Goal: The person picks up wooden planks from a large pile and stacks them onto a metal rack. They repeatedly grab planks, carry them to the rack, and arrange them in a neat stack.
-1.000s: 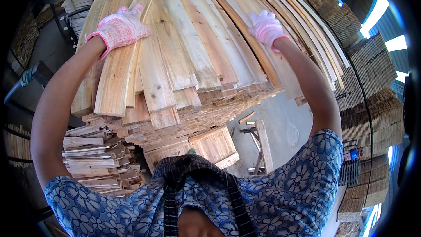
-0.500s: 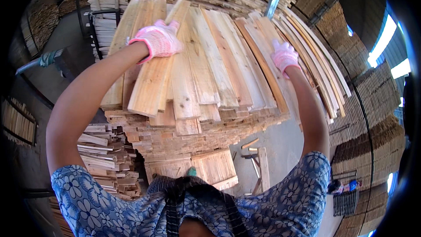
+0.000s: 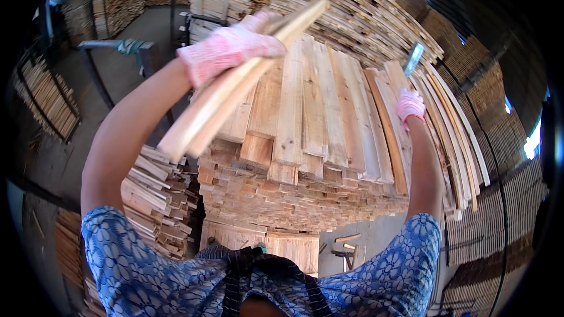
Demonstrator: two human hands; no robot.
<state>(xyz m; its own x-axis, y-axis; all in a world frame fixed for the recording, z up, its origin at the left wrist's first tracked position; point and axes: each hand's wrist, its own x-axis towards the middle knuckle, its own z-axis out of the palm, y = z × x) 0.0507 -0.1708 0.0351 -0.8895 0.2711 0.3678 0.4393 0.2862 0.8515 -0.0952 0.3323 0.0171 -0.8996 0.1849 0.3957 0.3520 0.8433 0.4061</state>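
Observation:
My left hand (image 3: 232,53), in a pink and white knitted glove, is closed around wooden boards (image 3: 220,105) held above the left side of the stack. They are tilted with narrow edges upward, slightly blurred; at least two show. My right hand (image 3: 410,105), gloved the same way, lies on a pale board at the stack's right side, fingers resting along the wood. Between my hands, several planks (image 3: 317,100) lie side by side on top of a tall lumber stack (image 3: 294,199). A reddish-brown board (image 3: 385,129) lies just left of my right hand.
A blue-grey metal post (image 3: 413,58) rises past the right hand. Long boards (image 3: 358,12) are piled behind, and more lean along the right. Shorter pieces (image 3: 158,199) are stacked at lower left. A metal frame (image 3: 97,70) stands at left. Loose scraps (image 3: 346,238) lie on the floor.
My left hand has lifted boards off the left of the stack and turned them on edge. My right hand stays on the right side. The view has shifted leftward.

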